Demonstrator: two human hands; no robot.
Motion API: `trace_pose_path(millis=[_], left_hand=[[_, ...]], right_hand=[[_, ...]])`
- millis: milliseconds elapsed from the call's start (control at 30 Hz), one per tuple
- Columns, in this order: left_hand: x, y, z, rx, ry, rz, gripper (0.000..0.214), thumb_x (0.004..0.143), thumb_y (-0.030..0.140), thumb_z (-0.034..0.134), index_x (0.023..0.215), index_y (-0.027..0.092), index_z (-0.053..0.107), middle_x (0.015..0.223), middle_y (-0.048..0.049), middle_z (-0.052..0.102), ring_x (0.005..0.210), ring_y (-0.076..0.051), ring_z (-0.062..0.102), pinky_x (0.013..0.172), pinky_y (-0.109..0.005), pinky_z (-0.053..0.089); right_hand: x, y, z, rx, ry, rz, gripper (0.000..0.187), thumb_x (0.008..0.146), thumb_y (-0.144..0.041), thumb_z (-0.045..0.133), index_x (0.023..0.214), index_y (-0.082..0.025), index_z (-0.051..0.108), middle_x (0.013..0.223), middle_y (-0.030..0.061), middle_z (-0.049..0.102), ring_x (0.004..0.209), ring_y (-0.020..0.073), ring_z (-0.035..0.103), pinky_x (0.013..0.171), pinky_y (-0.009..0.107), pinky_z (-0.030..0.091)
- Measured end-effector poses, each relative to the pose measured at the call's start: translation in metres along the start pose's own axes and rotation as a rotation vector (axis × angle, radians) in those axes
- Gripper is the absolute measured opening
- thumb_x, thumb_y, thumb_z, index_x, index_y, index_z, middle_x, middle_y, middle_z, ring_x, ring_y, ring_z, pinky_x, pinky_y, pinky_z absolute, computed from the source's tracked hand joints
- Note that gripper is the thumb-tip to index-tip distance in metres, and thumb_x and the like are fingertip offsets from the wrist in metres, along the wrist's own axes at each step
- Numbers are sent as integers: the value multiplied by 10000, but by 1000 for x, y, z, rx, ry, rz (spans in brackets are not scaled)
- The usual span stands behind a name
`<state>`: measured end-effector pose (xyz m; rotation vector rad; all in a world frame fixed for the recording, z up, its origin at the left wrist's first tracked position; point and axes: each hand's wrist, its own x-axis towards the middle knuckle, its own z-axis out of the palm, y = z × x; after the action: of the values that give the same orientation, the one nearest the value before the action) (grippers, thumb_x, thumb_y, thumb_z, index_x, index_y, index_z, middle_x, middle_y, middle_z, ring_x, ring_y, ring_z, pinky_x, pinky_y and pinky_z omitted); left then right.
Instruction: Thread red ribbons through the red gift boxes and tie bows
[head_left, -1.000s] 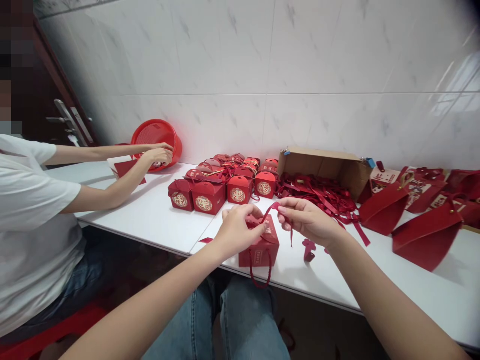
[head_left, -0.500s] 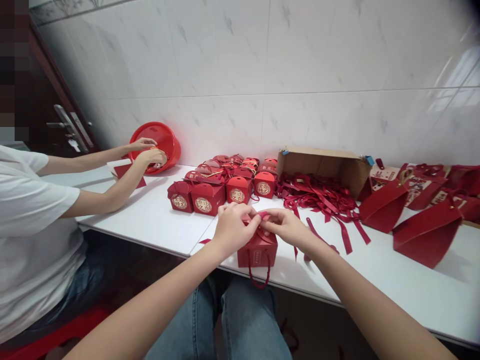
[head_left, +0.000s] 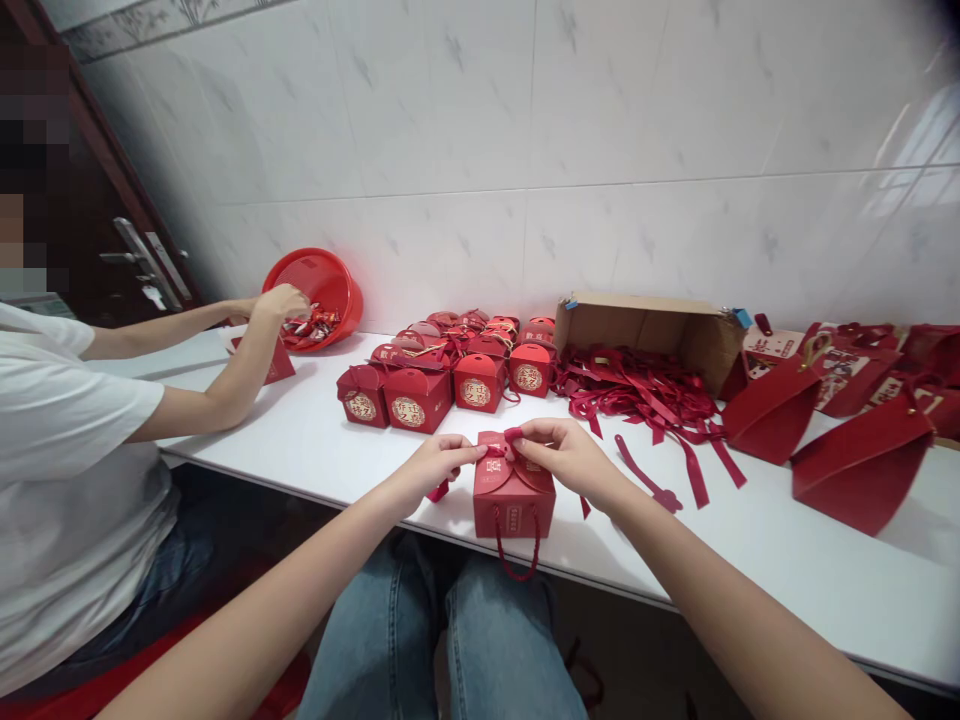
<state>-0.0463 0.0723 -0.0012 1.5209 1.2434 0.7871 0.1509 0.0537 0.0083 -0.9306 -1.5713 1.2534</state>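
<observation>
Currently, ribbon (head_left: 513, 434) is pinched by left grip (head_left: 429, 468) and right grip (head_left: 564, 452) atop red box (head_left: 514, 500), near bench (head_left: 750, 545) edge. Ribbon judged soft, slippery, best held near lid; box likely light, easily dented.

Left hand (head_left: 431, 470) drawn away from right hand (head_left: 559, 455), leftward along table's (head_left: 322, 440) front edge; ribbon (head_left: 496, 451) now drawn between them across gift box (head_left: 514, 512). Co-worker's hand (head_left: 286, 302) pulled back toward basin's (head_left: 351, 300) left rim, baring wrapped sweets (head_left: 321, 325).

Smooth card box (head_left: 514, 507), satiny cloth ribbon (head_left: 513, 434), glossy plastic basin (head_left: 355, 300).
</observation>
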Motion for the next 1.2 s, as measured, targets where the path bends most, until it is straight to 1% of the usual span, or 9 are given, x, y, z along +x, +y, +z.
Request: trace_pose_path(millis=[100, 267, 467, 600, 700, 767, 900, 1067, 1200], left_hand=[[-10, 13, -3, -11, 103, 122, 311, 681, 449, 623, 623, 159, 526, 522, 54, 416, 473, -77, 377, 422, -188, 274], [-28, 50, -3, 328, 131, 442, 210, 651, 358, 679, 648, 155, 627, 614, 11, 536, 587, -111, 471, 499, -214, 378], [-10, 82, 7, 156, 52, 273, 232, 674, 370, 673, 630, 144, 650, 577, -1, 588, 502, -93, 473, 500, -234, 379], [17, 74, 9, -157, -82, 343, 338, 681, 306, 685, 984, 158, 660, 954, -85, 681, 848, -167, 617, 746, -287, 468], [26, 61, 4, -168, 29, 407, 481, 699, 329, 677, 1149, 199, 571, 1152, -105, 620, 1057, -193, 567, 863, -319, 446], [22, 52, 0, -13, 102, 417, 412, 709, 390, 661, 1061, 181, 614, 1085, -98, 648, 1018, -201, 583, 871, -336, 443], [2, 36, -2, 307, 116, 437, 269, 652, 406, 703, 770, 165, 689, 823, -57, 705, 837, -205, 627, 834, -337, 450], [-11, 22, 7, 272, 150, 514, 189, 728, 356, 638, 727, 168, 664, 813, -52, 705, 805, -191, 636, 790, -304, 470], [-9, 17, 14, 195, 100, 503, 147, 738, 305, 622, 747, 159, 615, 826, -49, 684, 820, -176, 627, 792, -295, 475]], right_hand=[[3, 0, 6, 13, 94, 100, 158, 715, -276, 615, 793, -142, 648, 684, 44, 690, 662, 152, 643, 684, 282, 496], [7, -1, 13, -200, 181, 59, 100, 697, -217, 587, 719, -150, 657, 656, 52, 693, 648, 177, 652, 641, 278, 481], [-4, -4, 16, -335, 86, -84, 197, 734, -219, 529, 808, -186, 708, 814, 30, 717, 745, 181, 638, 675, 273, 463], [-5, -3, 16, -410, 122, -123, 256, 785, -340, 524, 691, -164, 685, 693, 39, 696, 657, 175, 608, 625, 275, 438], [-2, -1, 17, -355, 125, -93, 285, 794, -349, 516, 637, -161, 661, 679, 45, 694, 659, 172, 609, 642, 274, 442], [-1, -1, 16, -299, 115, -65, 285, 791, -355, 519, 633, -158, 652, 682, 45, 695, 658, 167, 613, 643, 267, 446], [-1, 0, 16, -295, 106, -65, 277, 781, -347, 518, 615, -157, 633, 647, 33, 673, 626, 154, 601, 597, 251, 435], [-2, 4, 20, -216, 224, -56, 118, 737, -302, 563, 726, -184, 564, 669, 26, 675, 665, 170, 638, 632, 268, 465], [-5, 6, 23, -180, 329, -57, 231, 720, -276, 584, 890, -232, 433, 624, -24, 666, 628, 170, 651, 626, 273, 467]])
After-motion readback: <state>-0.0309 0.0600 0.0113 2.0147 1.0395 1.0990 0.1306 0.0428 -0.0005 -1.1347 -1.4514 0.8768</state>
